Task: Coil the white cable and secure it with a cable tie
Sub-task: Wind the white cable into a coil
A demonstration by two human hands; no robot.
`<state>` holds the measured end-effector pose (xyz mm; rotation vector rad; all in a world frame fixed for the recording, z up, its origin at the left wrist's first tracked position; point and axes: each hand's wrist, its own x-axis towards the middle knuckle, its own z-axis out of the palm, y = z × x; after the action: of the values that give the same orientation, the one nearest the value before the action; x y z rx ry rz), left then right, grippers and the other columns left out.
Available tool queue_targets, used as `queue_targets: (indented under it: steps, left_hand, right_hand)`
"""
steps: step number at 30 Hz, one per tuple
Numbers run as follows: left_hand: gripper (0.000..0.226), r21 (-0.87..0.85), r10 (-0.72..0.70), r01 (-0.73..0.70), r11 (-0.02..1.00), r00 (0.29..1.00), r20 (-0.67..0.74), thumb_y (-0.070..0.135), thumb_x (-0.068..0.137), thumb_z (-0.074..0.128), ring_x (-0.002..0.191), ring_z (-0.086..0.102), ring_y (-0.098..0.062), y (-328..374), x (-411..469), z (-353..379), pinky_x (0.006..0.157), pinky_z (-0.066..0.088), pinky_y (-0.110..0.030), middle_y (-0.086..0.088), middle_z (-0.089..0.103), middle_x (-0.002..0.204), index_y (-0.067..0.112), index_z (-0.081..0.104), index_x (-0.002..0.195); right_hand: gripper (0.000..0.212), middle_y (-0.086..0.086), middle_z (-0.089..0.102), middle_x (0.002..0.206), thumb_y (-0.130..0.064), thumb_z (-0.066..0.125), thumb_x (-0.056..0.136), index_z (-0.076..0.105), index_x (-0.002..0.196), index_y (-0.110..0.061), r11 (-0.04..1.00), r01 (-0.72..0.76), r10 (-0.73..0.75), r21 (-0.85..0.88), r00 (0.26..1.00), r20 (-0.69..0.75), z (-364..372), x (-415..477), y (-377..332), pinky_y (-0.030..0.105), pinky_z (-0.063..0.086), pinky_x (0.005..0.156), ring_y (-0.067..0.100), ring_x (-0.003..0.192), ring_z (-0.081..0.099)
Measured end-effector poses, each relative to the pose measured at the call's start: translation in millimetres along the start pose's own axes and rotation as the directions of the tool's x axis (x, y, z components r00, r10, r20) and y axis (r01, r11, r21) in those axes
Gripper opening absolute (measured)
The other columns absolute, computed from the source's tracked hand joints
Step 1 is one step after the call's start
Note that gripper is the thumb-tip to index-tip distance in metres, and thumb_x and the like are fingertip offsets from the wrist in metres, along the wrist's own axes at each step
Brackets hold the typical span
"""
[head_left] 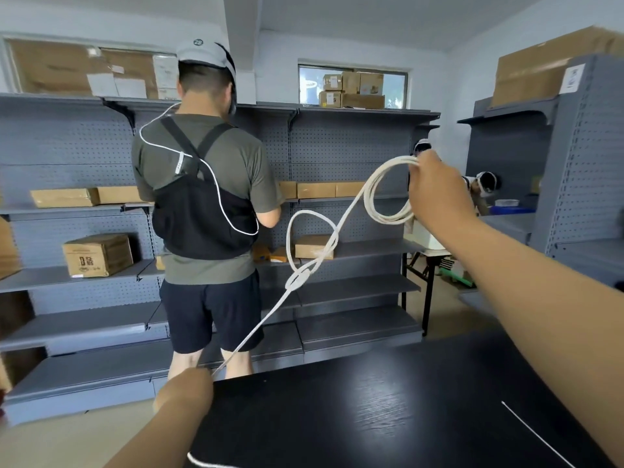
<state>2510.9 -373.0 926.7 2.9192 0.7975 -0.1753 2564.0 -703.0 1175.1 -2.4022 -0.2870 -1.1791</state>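
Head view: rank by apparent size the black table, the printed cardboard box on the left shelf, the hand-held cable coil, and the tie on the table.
1. black table
2. cardboard box and coil of white cable: alike, coil nearer, so unranked
3. cable tie: long, but thinnest

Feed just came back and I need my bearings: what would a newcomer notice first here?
The white cable runs through the air, tangled midway, from the left hand low at centre to the raised right hand, which holds several coils. Behind it, a person faces grey shelving. A thin white strip, likely the cable tie, lies on the black table, lower right.
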Motion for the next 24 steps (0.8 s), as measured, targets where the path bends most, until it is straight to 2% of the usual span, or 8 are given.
queue_targets:
  steps: [3,5,7,9,12,16,19,24]
  left_hand:
    - [0.04,0.107,0.09,-0.103,0.989,0.989,0.115,0.011,0.088,0.045,0.12,0.051,-0.021,20.0,-2.1,-12.9,0.097,0.043,-0.029,-0.002,0.053,0.13,0.014,0.051,0.127]
    - [0.044,-0.04,0.27,-0.267,0.963,0.953,0.139,0.008,0.087,0.043,0.12,0.05,-0.02,40.9,-5.0,-29.8,0.095,0.041,-0.027,-0.003,0.05,0.134,0.013,0.048,0.13]
    - [0.052,-0.445,0.484,-0.398,0.802,0.87,0.095,-0.003,0.084,0.039,0.121,0.045,-0.015,60.5,-11.4,-48.8,0.093,0.036,-0.023,0.0,0.048,0.136,0.019,0.049,0.131]
    - [0.063,-0.76,0.613,-0.395,0.516,0.79,0.005,-0.012,0.079,0.034,0.122,0.042,-0.007,81.2,-27.6,-65.0,0.093,0.031,-0.019,0.007,0.05,0.136,0.025,0.052,0.127]
    - [0.06,-0.856,0.692,-0.405,0.323,0.717,-0.078,-0.008,0.081,0.037,0.112,0.048,-0.003,108.9,-42.3,-70.2,0.089,0.035,-0.021,0.02,0.06,0.12,0.039,0.062,0.107]
    - [0.03,-0.906,0.713,-0.388,0.172,0.684,-0.157,0.008,0.089,0.052,0.1,0.057,-0.001,126.6,-51.7,-69.4,0.092,0.038,-0.017,0.016,0.065,0.103,0.033,0.063,0.1]
    - [0.016,-0.869,0.669,-0.46,0.185,0.707,-0.232,0.019,0.097,0.044,0.069,0.047,-0.006,126.1,-49.9,-57.0,0.073,0.039,-0.013,0.009,0.053,0.074,0.023,0.054,0.086]
    - [0.02,-0.664,0.476,-0.602,0.444,0.786,-0.395,0.026,0.1,0.035,0.074,0.047,-0.014,118.5,-18.9,-29.8,0.073,0.038,-0.032,0.002,0.053,0.08,0.021,0.044,0.083]
  right_hand:
    - [0.017,0.007,0.046,0.074,-0.021,0.029,0.101,0.04,0.098,-0.008,0.998,0.049,-0.047,-0.034,0.997,0.053,8.7,0.1,-12.1,0.034,0.031,0.057,0.028,0.066,0.044]
    - [0.01,0.012,0.051,0.076,-0.015,0.031,0.099,0.037,0.093,-0.01,0.995,0.085,-0.08,-0.046,0.992,0.1,20.3,-2.2,-19.2,0.035,0.034,0.058,0.031,0.067,0.048]
    - [0.011,0.018,0.056,0.08,-0.013,0.033,0.098,0.04,0.095,-0.006,0.993,0.11,-0.104,-0.04,0.987,0.119,31.6,-5.3,-23.1,0.037,0.036,0.059,0.034,0.069,0.05]
    - [0.015,0.021,0.06,0.085,-0.014,0.034,0.098,0.044,0.1,-0.003,0.992,0.119,-0.113,-0.034,0.985,0.128,40.6,-8.5,-25.0,0.038,0.037,0.059,0.037,0.071,0.053]
    - [0.018,0.021,0.063,0.085,-0.015,0.033,0.099,0.045,0.105,-0.002,0.99,0.136,-0.129,-0.035,0.982,0.14,48.7,-12.7,-26.6,0.035,0.037,0.057,0.036,0.071,0.057]
    - [0.022,0.017,0.062,0.083,-0.021,0.031,0.1,0.044,0.106,-0.005,0.991,0.133,-0.128,-0.022,0.979,0.157,51.4,-15.8,-25.7,0.034,0.039,0.056,0.033,0.068,0.056]
    - [0.016,0.018,0.061,0.082,-0.018,0.032,0.1,0.042,0.099,-0.005,0.994,0.1,-0.093,-0.043,0.986,0.141,48.8,-12.1,-18.9,0.035,0.036,0.056,0.032,0.067,0.054]
    - [0.013,0.013,0.055,0.075,-0.015,0.032,0.1,0.041,0.096,-0.007,0.995,0.046,-0.036,-0.09,0.994,0.102,37.8,-3.5,-5.4,0.036,0.036,0.055,0.032,0.066,0.052]
